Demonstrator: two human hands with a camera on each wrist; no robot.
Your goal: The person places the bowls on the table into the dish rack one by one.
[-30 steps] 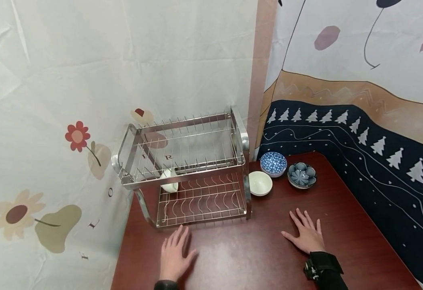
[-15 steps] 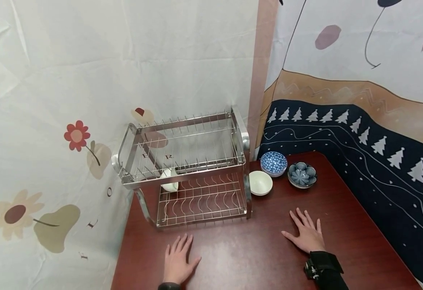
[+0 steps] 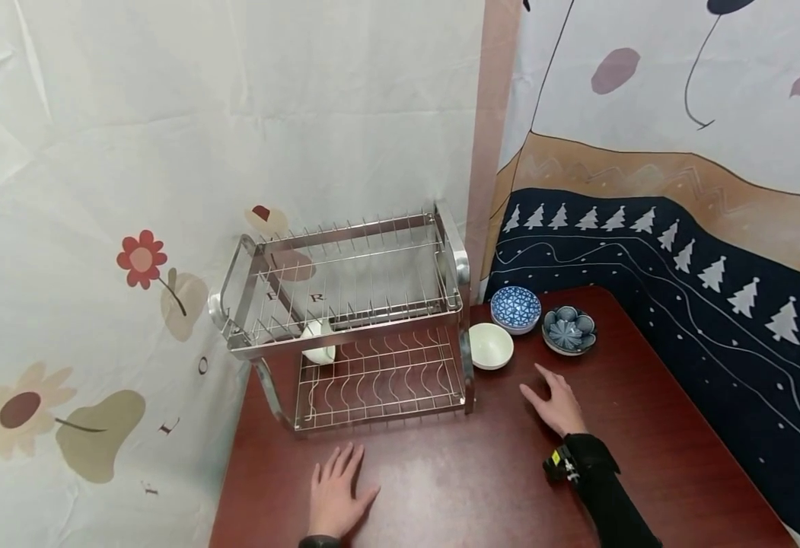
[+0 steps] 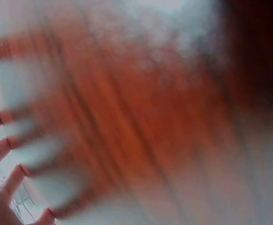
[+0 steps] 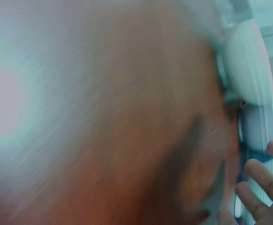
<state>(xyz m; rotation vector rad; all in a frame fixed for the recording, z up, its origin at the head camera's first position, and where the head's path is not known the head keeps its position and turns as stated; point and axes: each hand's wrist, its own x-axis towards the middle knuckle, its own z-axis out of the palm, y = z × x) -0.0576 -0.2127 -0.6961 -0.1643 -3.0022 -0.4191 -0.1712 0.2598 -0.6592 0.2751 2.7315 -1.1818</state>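
Note:
My left hand (image 3: 334, 498) rests on the tabletop with fingers spread, in front of the dish rack; its fingertips (image 4: 15, 172) touch the wood in the left wrist view. My right hand (image 3: 556, 403) holds nothing and hovers with relaxed fingers before the bowls at the back right. Nearest to it is a plain white bowl (image 3: 491, 347), beside the rack's right leg. Behind stands a blue-and-white patterned bowl (image 3: 516, 308), and to the right a dark bowl with a petal pattern (image 3: 568, 332). In the right wrist view the white bowl (image 5: 247, 63) lies ahead of the fingers.
A two-tier metal dish rack (image 3: 379, 329) stands at the back left of the reddish-brown table (image 3: 454, 479). A white cup or small bowl (image 3: 320, 352) sits on its lower tier, at the left. Printed cloth walls (image 3: 372, 114) enclose the table's back and right side.
My right hand has lifted off the table and moved forward and left toward the white bowl, its fingers drawing together. The left hand slid back slightly earlier, then stayed put.

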